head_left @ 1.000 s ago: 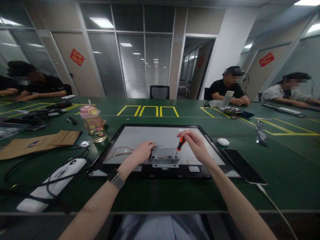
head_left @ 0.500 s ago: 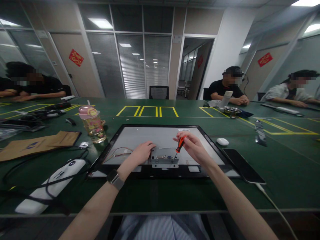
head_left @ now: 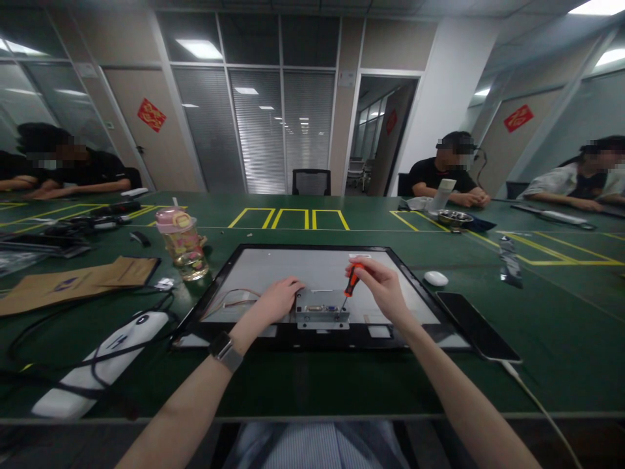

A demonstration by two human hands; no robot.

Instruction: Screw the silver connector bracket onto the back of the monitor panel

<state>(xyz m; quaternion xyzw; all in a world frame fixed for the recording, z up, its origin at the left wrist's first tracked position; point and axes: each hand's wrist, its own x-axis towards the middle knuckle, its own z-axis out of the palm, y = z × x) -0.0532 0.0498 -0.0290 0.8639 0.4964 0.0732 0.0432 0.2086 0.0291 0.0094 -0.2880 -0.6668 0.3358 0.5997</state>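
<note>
An opened display panel (head_left: 254, 264) lies flat on the table, black-framed with a pale grey back. Near its front edge stands a metal bracket (head_left: 322, 324) carrying a row of connector ports. My left hand (head_left: 279, 301), a watch on its wrist, grips the bracket's left end; its fingertips are partly hidden. Between the thumb and fingers of my right hand (head_left: 383, 281) is a small red and black screwdriver (head_left: 353, 279). It tilts, with its tip down at the bracket's right end. Thin wires (head_left: 237, 298) lie on the panel left of my left hand.
Left of the panel are a pink-lidded cup (head_left: 183, 244), a brown paper envelope (head_left: 83, 283) and a white power strip (head_left: 105, 365) with black cables. To the right lie a white earbud case (head_left: 436, 278) and a phone (head_left: 478, 326) on a cable. Several people sit across the table.
The fingers of my right hand have drawn closer around the screwdriver handle, and the handle has turned slightly. My left hand stays at the bracket. The view has shifted a little.
</note>
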